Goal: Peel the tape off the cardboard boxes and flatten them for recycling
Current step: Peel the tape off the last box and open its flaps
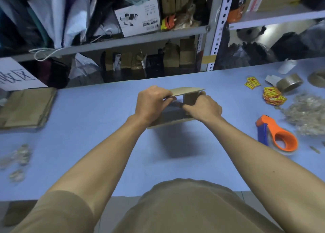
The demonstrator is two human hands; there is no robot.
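Pinching a raised flap of the small cardboard box (177, 107), the left hand (151, 103) curls round its left end while the right hand (204, 107) grips the right wall. The box sits mid-counter on the blue table (105, 136), long axis running left to right. An orange tape dispenser (277, 136) lies toward the right edge; its writing is unreadable.

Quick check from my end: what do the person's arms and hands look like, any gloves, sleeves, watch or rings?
Both hands are bare: the left hand and the right hand show no gloves and no rings that I can make out. The forearms are uncovered, with no watch or band at either wrist. A tan short sleeve covers the left upper arm, matching the tan shirt at the bottom of the view.
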